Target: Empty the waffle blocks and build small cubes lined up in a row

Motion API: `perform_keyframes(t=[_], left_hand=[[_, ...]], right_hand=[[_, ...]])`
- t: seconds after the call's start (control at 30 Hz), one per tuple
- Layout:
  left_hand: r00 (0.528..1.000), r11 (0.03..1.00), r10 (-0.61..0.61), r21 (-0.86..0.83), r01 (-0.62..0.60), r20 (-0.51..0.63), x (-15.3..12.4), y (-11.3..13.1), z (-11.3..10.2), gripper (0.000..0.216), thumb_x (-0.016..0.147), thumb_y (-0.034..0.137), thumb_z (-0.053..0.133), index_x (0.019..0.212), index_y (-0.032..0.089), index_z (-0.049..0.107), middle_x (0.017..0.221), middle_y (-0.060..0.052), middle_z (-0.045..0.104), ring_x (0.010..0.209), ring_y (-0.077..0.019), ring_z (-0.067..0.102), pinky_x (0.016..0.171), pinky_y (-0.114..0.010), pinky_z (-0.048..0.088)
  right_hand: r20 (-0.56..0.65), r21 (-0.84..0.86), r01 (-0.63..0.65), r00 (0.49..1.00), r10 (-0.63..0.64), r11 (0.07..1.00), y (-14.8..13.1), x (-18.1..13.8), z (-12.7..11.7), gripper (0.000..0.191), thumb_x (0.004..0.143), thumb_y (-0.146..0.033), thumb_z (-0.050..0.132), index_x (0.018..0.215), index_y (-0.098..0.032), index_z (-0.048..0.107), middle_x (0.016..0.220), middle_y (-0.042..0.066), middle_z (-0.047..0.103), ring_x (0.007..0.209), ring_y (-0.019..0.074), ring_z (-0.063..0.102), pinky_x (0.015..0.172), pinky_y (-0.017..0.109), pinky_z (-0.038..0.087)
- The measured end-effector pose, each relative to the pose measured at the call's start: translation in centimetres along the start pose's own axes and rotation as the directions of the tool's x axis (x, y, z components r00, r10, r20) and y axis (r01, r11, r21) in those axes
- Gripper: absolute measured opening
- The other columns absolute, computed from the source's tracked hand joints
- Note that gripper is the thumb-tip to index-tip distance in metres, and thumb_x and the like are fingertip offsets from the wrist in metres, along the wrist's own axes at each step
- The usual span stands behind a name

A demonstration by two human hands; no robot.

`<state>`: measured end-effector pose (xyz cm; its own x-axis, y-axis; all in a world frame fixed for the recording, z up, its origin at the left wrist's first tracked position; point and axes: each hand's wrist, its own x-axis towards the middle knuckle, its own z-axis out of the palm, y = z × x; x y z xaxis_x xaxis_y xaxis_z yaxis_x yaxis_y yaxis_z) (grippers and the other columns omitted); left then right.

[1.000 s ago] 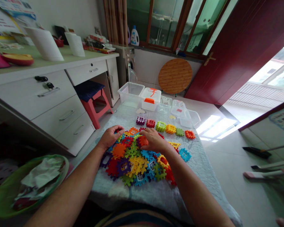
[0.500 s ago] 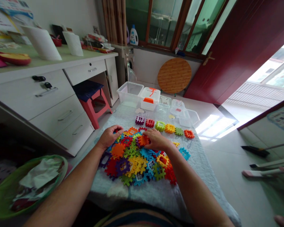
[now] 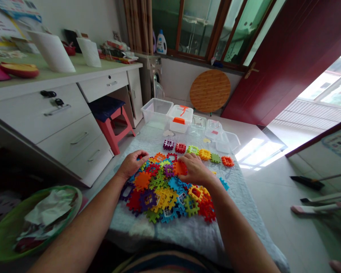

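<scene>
A heap of colourful plastic interlocking tiles (image 3: 165, 193) lies on a pale quilted table (image 3: 187, 231). My right hand (image 3: 195, 170) is pinched on an orange tile (image 3: 179, 168) at the heap's far edge. My left hand (image 3: 133, 163) rests curled on the heap's far left corner, its fingertips among the tiles. Beyond the heap stands a row of single tiles: purple (image 3: 168, 144), red (image 3: 180, 147), light green (image 3: 192, 149), yellow-orange (image 3: 205, 154), green (image 3: 215, 158) and orange (image 3: 227, 161).
Clear plastic boxes (image 3: 157, 109) and a white box with an orange latch (image 3: 181, 118) stand at the table's far end. A white desk with drawers (image 3: 74, 113) and a red stool (image 3: 113, 125) are to the left. A green basin (image 3: 31, 223) sits at lower left.
My right hand has drawn the orange tile out of the heap and shifted it a little to the right. My left hand has stayed in place.
</scene>
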<state>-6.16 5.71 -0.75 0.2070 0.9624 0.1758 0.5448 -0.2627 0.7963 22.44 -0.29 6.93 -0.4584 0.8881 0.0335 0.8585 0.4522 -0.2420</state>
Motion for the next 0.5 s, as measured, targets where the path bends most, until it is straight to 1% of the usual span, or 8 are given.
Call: perform_keyframes(t=[0.1,0.2,0.33,0.5], left_hand=[[1.0,1.0,0.002,0.007,-0.002,-0.004,0.0,-0.1,0.0,0.039,0.082,0.053,0.055,0.091,0.018,0.067,0.083,-0.002,0.069,0.077,-0.0182,0.061,0.077,-0.026,0.046],[1.0,1.0,0.008,0.006,-0.008,-0.005,0.1,-0.3,0.0,0.039,0.082,0.053,0.054,0.092,0.018,0.067,0.085,-0.002,0.07,0.08,-0.0186,0.062,0.078,-0.026,0.046],[1.0,1.0,0.008,0.007,-0.008,-0.008,0.1,-0.3,0.0,0.038,0.082,0.053,0.055,0.092,0.018,0.067,0.084,-0.002,0.069,0.08,-0.0185,0.062,0.079,-0.026,0.046],[1.0,1.0,-0.008,0.002,0.008,-0.008,0.0,0.0,0.0,0.04,0.081,0.054,0.054,0.092,0.018,0.067,0.086,-0.002,0.07,0.081,-0.0193,0.062,0.08,-0.027,0.046]], right_hand=[[0.014,-0.058,-0.049,0.999,0.05,0.997,0.4,-1.6,-0.1,0.043,0.071,-0.039,0.068,0.108,-0.02,0.061,0.101,0.009,0.057,0.098,0.0263,0.047,0.086,0.04,0.038],[0.03,-0.074,-0.073,0.997,0.075,0.995,0.5,-2.5,0.3,0.043,0.072,-0.042,0.069,0.108,-0.02,0.061,0.104,0.01,0.056,0.099,0.0263,0.046,0.087,0.04,0.037],[0.052,-0.061,-0.088,0.994,0.091,0.994,0.5,-2.6,0.6,0.044,0.073,-0.042,0.069,0.11,-0.019,0.062,0.107,0.011,0.055,0.101,0.0264,0.046,0.088,0.039,0.037],[0.06,-0.045,-0.07,0.996,0.073,0.996,0.5,-2.3,0.4,0.048,0.073,-0.042,0.07,0.114,-0.021,0.062,0.108,0.011,0.055,0.101,0.0266,0.045,0.088,0.039,0.037]])
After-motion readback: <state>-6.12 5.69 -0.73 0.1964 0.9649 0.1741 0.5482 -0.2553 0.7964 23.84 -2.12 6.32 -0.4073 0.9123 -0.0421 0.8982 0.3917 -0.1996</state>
